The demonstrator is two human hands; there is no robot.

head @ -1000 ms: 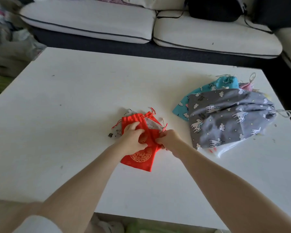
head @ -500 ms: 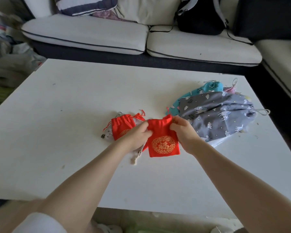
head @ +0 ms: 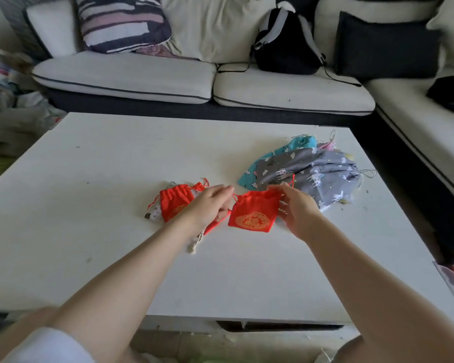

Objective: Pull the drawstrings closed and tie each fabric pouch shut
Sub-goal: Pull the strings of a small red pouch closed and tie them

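Red pouch [head: 254, 212]: on table [head: 116, 158], between both hands. Right hand [head: 298, 209] pinches its red cord at the top corner. Left hand [head: 207, 205], fingers extended; grip unclear, hides second red pouch [head: 174, 204] partly.

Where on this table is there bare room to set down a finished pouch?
The white table is bare left of the red pouches, and along the near edge. Crowded: right, around the grey and teal bags.

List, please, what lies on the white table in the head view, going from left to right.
Red pouch lying behind the left hand → left hand → red pouch between the hands → right hand → grey unicorn-print bag
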